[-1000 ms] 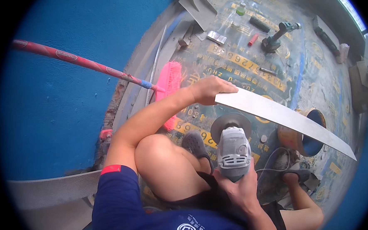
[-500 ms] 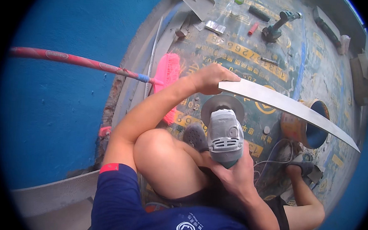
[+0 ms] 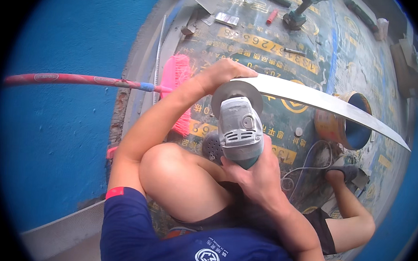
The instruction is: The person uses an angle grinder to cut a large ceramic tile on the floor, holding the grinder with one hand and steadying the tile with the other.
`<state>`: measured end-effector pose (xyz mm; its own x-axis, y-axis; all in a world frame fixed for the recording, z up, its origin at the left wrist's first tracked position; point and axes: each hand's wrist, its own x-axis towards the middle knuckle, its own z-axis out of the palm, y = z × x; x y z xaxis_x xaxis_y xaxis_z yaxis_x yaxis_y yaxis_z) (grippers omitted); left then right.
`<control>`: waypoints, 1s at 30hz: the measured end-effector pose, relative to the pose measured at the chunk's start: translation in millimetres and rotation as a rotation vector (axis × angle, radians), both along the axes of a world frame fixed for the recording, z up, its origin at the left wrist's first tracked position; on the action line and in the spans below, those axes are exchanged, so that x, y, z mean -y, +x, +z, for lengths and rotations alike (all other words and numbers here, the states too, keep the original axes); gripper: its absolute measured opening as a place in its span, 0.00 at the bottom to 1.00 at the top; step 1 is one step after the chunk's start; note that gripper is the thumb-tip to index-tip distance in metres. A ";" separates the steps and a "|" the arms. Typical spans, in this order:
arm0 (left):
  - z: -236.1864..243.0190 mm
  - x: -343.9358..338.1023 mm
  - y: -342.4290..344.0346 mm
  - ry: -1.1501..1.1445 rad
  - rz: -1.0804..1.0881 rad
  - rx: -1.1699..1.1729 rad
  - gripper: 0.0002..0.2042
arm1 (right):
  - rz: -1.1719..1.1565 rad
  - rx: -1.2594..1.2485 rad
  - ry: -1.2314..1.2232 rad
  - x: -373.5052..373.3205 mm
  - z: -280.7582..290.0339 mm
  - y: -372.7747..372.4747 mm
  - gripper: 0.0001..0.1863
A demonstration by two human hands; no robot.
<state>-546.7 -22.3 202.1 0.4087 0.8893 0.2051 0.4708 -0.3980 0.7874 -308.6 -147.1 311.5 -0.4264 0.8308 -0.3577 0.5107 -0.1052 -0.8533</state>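
Observation:
My left hand [image 3: 223, 74] is closed around the near-left end of a long, narrow pale strip [image 3: 324, 99], its material unclear. From there the strip runs rightward over a bucket lying on its side. My right hand [image 3: 259, 176] grips the rear body of a dusty grey-and-green angle grinder [image 3: 240, 125]. The grinder's round dark disc [image 3: 220, 102] sits at the strip's end, just below my left hand, and overlaps the strip's edge in view. Whether the disc touches the strip or spins, I cannot tell. My left forearm crosses in front of my raised knee.
A pink broom [image 3: 175, 93] stands against my left arm, its red handle reaching the blue wall [image 3: 71, 137]. The orange bucket [image 3: 330, 120] supports or lies under the strip. A pale cable [image 3: 306, 169] loops on the printed floor covering. Farther off lies a cordless power tool [image 3: 298, 14].
The grinder has moved up toward the strip, closing the gap between its disc and the strip's end. My left hand keeps its hold. The whole view has shifted slightly.

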 end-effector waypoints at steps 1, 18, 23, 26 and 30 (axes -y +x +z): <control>0.1 0.4 0.2 -0.001 0.000 -0.004 0.21 | -0.005 -0.001 -0.003 -1.1 1.6 -0.4 0.36; 12.8 1.2 -0.7 0.055 -0.038 -0.231 0.19 | -0.200 -0.101 -0.168 -7.8 8.3 34.0 0.36; 1.0 2.2 -4.9 0.158 -0.036 -0.137 0.19 | -0.069 -0.060 0.011 -3.7 -4.6 22.8 0.36; 7.6 0.1 0.8 0.062 -0.036 -0.133 0.21 | -0.028 0.014 0.006 -6.0 0.6 13.7 0.36; -4.7 2.3 -8.4 -0.008 -0.003 -0.091 0.24 | -0.004 0.039 0.023 -2.7 -2.6 7.7 0.37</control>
